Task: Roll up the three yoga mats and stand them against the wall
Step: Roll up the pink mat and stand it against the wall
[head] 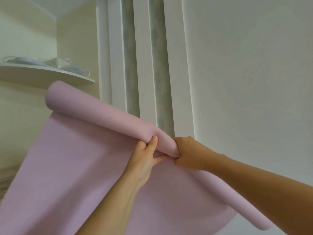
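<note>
I hold the soft pink foam yoga mat [101,114] up in the air at mid-frame, only partly rolled. Its rolled tube runs on a long diagonal from the upper left of the frame to the lower right, and the rest hangs flat toward the lower left. Both hands meet near the tube's middle. My left hand [146,157] pinches it, thumb on top and fingers curled under. Just beside it, my right hand [188,153] is wrapped tight round it. The white wall [245,65] lies behind, at the upper right. I judge more rolling is needed before standing it up.
</note>
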`<state>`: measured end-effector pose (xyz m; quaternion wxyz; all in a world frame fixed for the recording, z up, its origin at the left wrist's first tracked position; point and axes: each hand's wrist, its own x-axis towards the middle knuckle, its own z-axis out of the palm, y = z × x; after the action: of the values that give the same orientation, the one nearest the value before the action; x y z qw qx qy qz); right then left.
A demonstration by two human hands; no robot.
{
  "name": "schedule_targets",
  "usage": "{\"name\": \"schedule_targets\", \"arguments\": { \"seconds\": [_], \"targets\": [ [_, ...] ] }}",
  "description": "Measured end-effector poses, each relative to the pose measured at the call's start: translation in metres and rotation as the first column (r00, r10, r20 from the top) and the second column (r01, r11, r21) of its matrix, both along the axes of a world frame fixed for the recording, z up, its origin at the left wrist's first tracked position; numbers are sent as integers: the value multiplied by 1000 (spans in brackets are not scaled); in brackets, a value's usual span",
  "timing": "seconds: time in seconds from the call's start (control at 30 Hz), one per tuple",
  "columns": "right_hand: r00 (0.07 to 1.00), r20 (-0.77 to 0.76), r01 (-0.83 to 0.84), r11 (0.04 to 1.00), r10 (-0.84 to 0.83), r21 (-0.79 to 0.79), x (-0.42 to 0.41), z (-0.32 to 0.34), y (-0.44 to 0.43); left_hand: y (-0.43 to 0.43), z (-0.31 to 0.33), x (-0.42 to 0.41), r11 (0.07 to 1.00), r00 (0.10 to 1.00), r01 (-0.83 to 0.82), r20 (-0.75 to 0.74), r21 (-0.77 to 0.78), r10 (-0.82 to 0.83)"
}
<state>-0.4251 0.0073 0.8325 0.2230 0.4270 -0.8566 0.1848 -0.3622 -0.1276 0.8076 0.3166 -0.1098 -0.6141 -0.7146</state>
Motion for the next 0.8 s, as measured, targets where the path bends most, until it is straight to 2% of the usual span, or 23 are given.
{"name": "schedule_targets", "arguments": {
  "seconds": [0.03, 0.07, 0.1, 0.13, 0.17, 0.2, 0.23, 0.27, 0.3, 0.37, 0.4, 0.5, 0.63, 0.73, 0.8],
  "targets": [
    [999, -32, 35, 999, -36, -24, -2, -5, -3, -3, 3, 0, 994, 994, -87, 62, -61, 90],
    [994, -66, 81, 996, -83, -31, -4, -8, -5, -7, 4, 1, 961, 965, -194, 137, -196, 223],
    [986, -106, 130, 991, -132, -28, -7, -11, -6, -13, 5, 2, 870, 908, -273, 188, -411, 374],
    [974, -146, 175, 985, -175, -14, -9, -12, -7, -18, 4, 6, 703, 835, -322, 161, -634, 527],
    [962, -184, 206, 978, -202, 3, -11, -13, -8, -23, 2, 10, 470, 754, -365, 41, -804, 656],
    [951, -220, 226, 974, -216, 19, -13, -14, -9, -24, 0, 14, 217, 678, -424, -149, -879, 720],
    [942, -252, 238, 970, -220, 43, -15, -15, -10, -20, -2, 21, 22, 620, -522, -361, -853, 697],
    [936, -277, 247, 966, -218, 72, -16, -17, -12, -16, -3, 28, -105, 569, -638, -558, -763, 604],
    [931, -296, 254, 962, -214, 102, -16, -18, -12, -14, -5, 31, -218, 534, -692, -690, -689, 489],
    [935, -292, 254, 955, -201, 156, -14, -21, -14, -19, -14, 25, -416, 556, -604, -733, -680, 391],
    [941, -281, 245, 953, -189, 179, -13, -21, -13, -26, -17, 18, -463, 575, -567, -730, -681, 369],
    [963, -233, 192, 953, -136, 234, -9, -23, -12, -41, -18, 2, -506, 591, -553, -739, -662, 322],
    [975, -200, 157, 934, -95, 320, -4, -21, -10, -43, -3, -8, -651, 602, -479, -760, -589, 245],
    [976, -201, 152, 916, -81, 371, -2, -18, -6, -43, 5, -8, -668, 700, -434, -693, -604, 171],
    [973, -223, 150, 910, -66, 387, 0, -13, -3, -43, 12, -5, -678, 718, -436, -683, -592, 135]
  ]
}}
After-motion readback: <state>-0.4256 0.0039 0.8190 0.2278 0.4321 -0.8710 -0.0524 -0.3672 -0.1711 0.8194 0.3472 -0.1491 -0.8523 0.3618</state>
